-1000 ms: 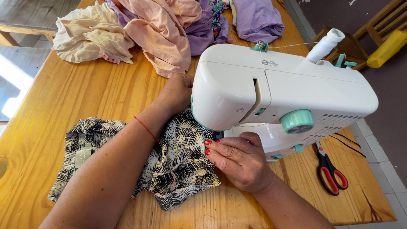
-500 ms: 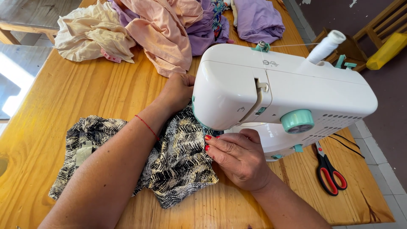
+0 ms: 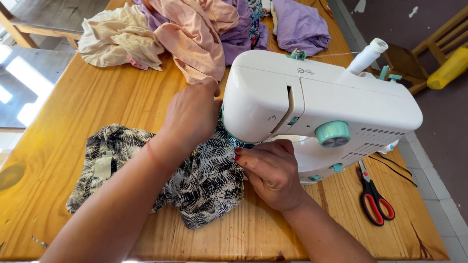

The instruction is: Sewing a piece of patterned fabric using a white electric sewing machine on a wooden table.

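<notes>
Under the white sewing machine [image 3: 312, 102], the left hand [image 3: 192, 117] lies flat, pressing the black-and-white patterned fabric [image 3: 195, 180], while the right hand [image 3: 270, 170] pinches its near edge with its fingertips. Soft, crumpled cloth spreads left across the smooth wooden table [image 3: 87, 102]. Red-handled scissors [image 3: 373, 197] lie right; pastel garments [image 3: 195, 29] heap far.

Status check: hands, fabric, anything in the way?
Left hand flat on black-and-white patterned fabric behind the sewing machine head. Right hand pressing the fabric at the front. Scissors lie apart, right of the machine.
</notes>
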